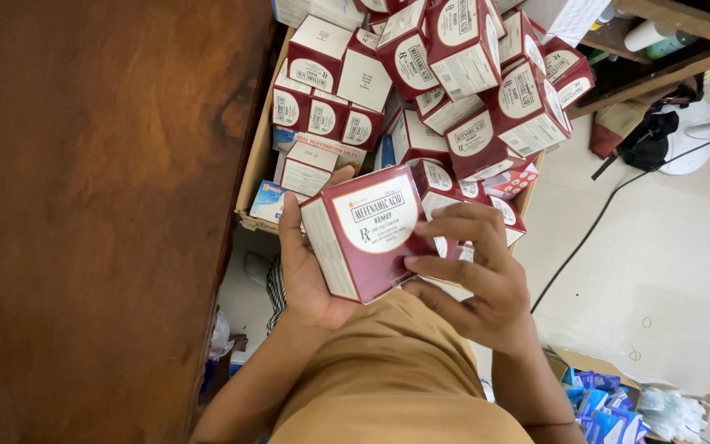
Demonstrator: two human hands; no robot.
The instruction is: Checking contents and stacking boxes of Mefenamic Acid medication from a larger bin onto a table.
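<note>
wooden tabletop (84, 205): a dark brown slab filling the 9 o'clock side of the view; its edge runs down beside the carton, so the stock sits within arm's reach of it
cardboard carton (250, 177): an open brown box at 12 o'clock from the hands, heaped above its rim with maroon-and-white medicine boxes (462, 49) lying at all angles, loosely piled rather than stacked
floor (659, 255): pale, at 3 o'clock, crossed by a black cable (593, 226)
second carton (610, 395): at 5 o'clock, holding blue packets
held medicine box (363, 234): maroon with a white oval label, lifted clear of the heap at centre and tilted so its labelled face turns up towards the camera, seemingly for reading
left hand (306, 271): cradles the box from below at its 8 o'clock corner, palm under it, thumb pressed along the white side panel, fingers wrapped behind
right hand (478, 271): at 4 o'clock of the box, fingers curled, tips touching its right edge, steadying it
</note>
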